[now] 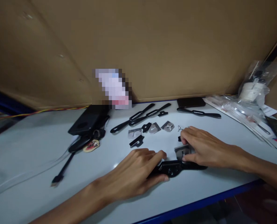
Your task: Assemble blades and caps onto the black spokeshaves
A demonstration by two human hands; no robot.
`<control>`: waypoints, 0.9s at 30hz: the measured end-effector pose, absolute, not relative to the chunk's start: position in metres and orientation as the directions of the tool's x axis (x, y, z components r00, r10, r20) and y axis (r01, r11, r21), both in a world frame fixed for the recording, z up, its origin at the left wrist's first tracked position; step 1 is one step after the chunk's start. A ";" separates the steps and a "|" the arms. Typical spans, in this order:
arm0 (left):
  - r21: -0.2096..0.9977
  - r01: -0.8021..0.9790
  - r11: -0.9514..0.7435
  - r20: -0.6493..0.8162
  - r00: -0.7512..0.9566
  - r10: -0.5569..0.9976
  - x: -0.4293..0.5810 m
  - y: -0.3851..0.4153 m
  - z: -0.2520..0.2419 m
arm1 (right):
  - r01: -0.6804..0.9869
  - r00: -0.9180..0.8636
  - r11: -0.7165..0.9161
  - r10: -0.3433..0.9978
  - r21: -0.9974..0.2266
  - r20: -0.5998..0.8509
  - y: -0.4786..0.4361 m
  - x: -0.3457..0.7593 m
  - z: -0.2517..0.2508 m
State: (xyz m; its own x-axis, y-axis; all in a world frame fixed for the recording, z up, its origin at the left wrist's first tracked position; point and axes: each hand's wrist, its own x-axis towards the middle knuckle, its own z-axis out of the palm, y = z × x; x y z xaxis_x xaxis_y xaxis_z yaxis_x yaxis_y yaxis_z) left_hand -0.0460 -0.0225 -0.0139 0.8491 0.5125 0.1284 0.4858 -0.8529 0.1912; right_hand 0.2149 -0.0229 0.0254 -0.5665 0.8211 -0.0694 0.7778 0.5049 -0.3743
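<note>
My left hand (141, 168) grips one end of a black spokeshave body (169, 168), thumb below and fingers above, near the table's front edge. Just above that body, my right hand (199, 144) has its thumb and fingers closed around a flat metal spokeshave blade (180, 151); the blade's right part is hidden by the hand. A small silver thumbscrew (179, 128) lies beyond the right fingertips. Metal blades (135, 133) and black cap irons (137, 142) are spread out past my left hand.
Several spokeshave frames (199, 112) lie toward the back. A black box (87, 121) with a cable stands at left, below a blurred upright object (113, 88). Plastic bags (236, 109) and a bagged white container (252, 88) are at right. A cardboard wall (152, 49) rises behind.
</note>
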 end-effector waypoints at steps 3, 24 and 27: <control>0.187 0.473 -0.861 0.141 0.854 0.500 -0.045 -0.022 -0.014 | 0.740 -0.572 0.499 0.820 -0.451 -0.031 -0.020 0.213 0.024; 0.067 0.557 -0.828 0.190 0.807 0.559 -0.040 -0.025 -0.017 | 0.525 -0.570 0.222 0.809 -0.822 -0.146 -0.026 0.190 0.021; 0.072 0.564 -0.823 0.195 0.801 0.566 -0.040 -0.025 -0.016 | 0.565 -0.590 0.326 0.802 -0.758 -0.095 -0.029 0.191 0.026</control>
State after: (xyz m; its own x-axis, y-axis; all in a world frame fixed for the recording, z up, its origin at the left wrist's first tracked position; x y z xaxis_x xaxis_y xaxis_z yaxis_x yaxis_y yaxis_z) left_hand -0.0396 -0.0251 -0.0158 0.8010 0.5659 0.1951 0.5637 -0.8228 0.0721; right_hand 0.1905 -0.0294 0.0259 -0.5903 0.8017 -0.0946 0.5648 0.3264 -0.7579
